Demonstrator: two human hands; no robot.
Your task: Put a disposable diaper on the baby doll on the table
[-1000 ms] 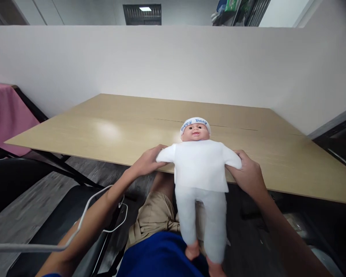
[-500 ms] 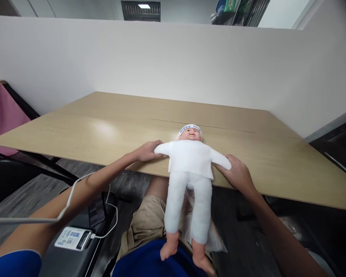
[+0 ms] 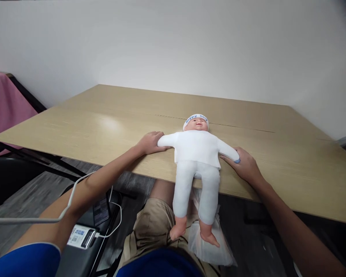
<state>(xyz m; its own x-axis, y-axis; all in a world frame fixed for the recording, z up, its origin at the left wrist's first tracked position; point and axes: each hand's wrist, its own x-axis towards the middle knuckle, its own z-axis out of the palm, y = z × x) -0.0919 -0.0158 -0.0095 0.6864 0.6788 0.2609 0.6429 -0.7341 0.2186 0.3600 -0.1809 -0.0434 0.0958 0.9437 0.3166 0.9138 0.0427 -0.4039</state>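
Note:
A baby doll (image 3: 196, 148) in a white top, pale trousers and a white cap with blue lettering lies face up. Its head and torso rest on the wooden table (image 3: 109, 104), while its legs and bare feet hang over the front edge above my lap. My left hand (image 3: 153, 143) is closed around the end of the doll's sleeve on the left. On the other side my right hand (image 3: 245, 163) grips the other sleeve end, where a bit of blue shows. Both doll hands are hidden.
Beneath the doll's feet a clear plastic bag (image 3: 210, 250) lies by my legs. A black seat (image 3: 72, 261) at lower left carries a white power bank (image 3: 81, 236) with a cable and a dark phone (image 3: 100, 211). Pink cloth (image 3: 8, 100) hangs at far left; a white wall stands behind the table.
The doll and both hands sit a little higher and further right in view as the camera tilts down. Both hands keep their hold on the doll's sleeves.

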